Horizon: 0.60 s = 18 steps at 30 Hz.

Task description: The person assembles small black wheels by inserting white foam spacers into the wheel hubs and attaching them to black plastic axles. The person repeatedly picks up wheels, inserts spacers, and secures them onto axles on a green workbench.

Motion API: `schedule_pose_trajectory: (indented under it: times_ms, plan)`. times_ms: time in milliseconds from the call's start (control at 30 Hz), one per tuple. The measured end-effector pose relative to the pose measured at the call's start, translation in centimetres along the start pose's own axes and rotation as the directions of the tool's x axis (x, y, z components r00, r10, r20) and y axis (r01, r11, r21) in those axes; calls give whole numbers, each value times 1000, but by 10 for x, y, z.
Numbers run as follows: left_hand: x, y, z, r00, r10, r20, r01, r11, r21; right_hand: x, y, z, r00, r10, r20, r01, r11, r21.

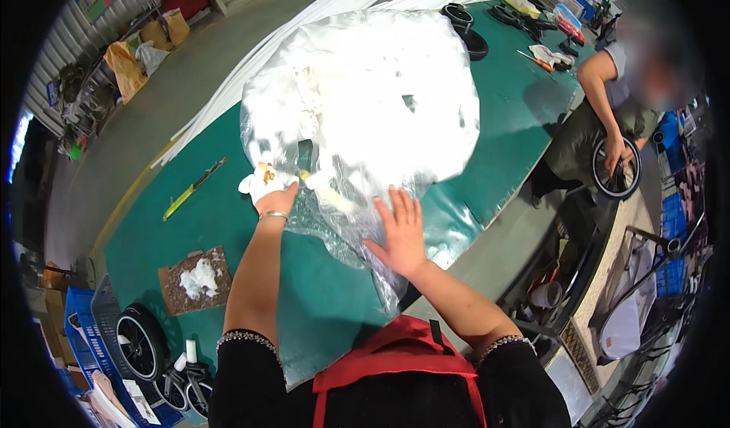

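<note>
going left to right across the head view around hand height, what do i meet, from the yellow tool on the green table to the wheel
Yellow tool → left hand → right hand → black-tyred wheel

Green-topped table [141,264], grey floor [163,97] with a yellow line [114,217], ribbed wall [57,36] at upper left.

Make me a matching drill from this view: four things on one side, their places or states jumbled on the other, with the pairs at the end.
Things
1. Left hand
2. Right hand
3. Slim tool
4. Brown board

Places or states
A. Carries a white clump
B. Fingers spread, over the clear plastic bag
C. White material covers its fingers
D. Yellow-green, lying on the green table

Pairs: 1-C, 2-B, 3-D, 4-A
</note>
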<state>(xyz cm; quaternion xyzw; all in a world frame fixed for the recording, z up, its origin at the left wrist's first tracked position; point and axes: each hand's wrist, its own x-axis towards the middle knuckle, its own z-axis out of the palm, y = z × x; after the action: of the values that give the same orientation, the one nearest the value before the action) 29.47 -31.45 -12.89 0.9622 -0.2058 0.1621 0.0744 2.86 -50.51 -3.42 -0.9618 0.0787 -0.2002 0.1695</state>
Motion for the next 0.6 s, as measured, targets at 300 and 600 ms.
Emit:
schedule_pose_trajectory:
  times_ms: [300,600]
  plan:
    - [-83,53,-81,757,320,570,591,36,-806,57,165,9,817,573,-60,-511,769,384]
    - [-146,28,-115,543,-556,630,479,-411,-776,102,195,-100,657,728,197,-122,-156,980]
